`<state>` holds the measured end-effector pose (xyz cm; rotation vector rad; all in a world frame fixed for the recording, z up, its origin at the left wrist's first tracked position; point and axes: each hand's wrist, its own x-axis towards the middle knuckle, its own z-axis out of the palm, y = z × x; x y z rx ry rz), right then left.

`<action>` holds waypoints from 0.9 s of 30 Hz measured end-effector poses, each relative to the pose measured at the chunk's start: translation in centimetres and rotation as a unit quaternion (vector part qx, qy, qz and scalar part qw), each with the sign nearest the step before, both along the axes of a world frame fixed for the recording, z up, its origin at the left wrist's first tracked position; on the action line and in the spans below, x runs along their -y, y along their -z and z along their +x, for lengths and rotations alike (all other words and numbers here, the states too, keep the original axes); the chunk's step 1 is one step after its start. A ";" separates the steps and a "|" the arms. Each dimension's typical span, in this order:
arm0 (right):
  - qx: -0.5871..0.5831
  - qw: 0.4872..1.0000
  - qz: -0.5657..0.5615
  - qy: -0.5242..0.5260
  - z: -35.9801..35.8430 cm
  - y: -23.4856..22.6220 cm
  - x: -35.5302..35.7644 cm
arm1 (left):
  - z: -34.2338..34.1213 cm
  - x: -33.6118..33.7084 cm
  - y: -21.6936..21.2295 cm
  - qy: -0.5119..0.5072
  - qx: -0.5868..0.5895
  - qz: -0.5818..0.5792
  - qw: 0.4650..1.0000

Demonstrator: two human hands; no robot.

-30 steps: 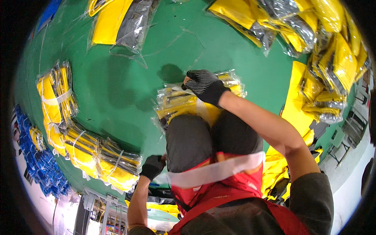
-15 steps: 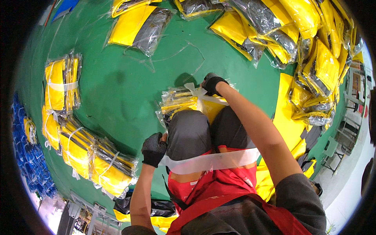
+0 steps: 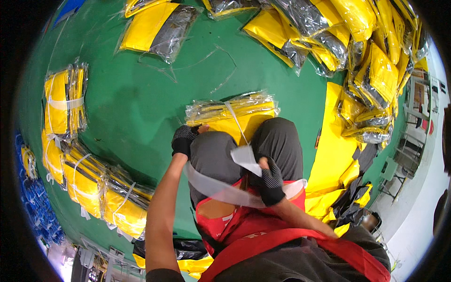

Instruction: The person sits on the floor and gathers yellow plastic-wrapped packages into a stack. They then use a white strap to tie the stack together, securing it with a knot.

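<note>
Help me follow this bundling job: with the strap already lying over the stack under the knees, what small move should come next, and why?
Probably draw the white strap taut with the right hand. That hand pinches the strap's free end near the lap, the strap crosses the bagged yellow stack loosely, and the left hand rests at the stack's edge, seemingly steadying it.

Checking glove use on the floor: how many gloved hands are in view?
2. The left hand rests at the near edge of the strapped yellow bundle by the knees; the right hand pinches the white strap over the lap. None looks hidden.
</note>
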<state>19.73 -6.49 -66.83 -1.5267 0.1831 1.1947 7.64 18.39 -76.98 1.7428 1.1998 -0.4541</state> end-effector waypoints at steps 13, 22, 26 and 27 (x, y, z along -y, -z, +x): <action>0.089 0.625 0.211 -0.746 0.8 1.9 -22.2 | -5.0 5.4 11.9 -0.154 0.286 0.113 0.939; 0.098 0.658 0.208 -0.717 -6.9 12.7 -21.1 | -10.2 12.8 7.2 -0.457 0.261 -0.100 0.844; 0.119 0.646 0.195 -0.729 -8.7 14.3 -21.2 | -7.1 12.9 -2.0 -0.399 0.048 -0.042 0.915; 0.103 0.649 0.188 -0.730 -8.6 13.9 -21.2 | -7.0 13.0 -2.4 -0.390 0.042 -0.026 0.919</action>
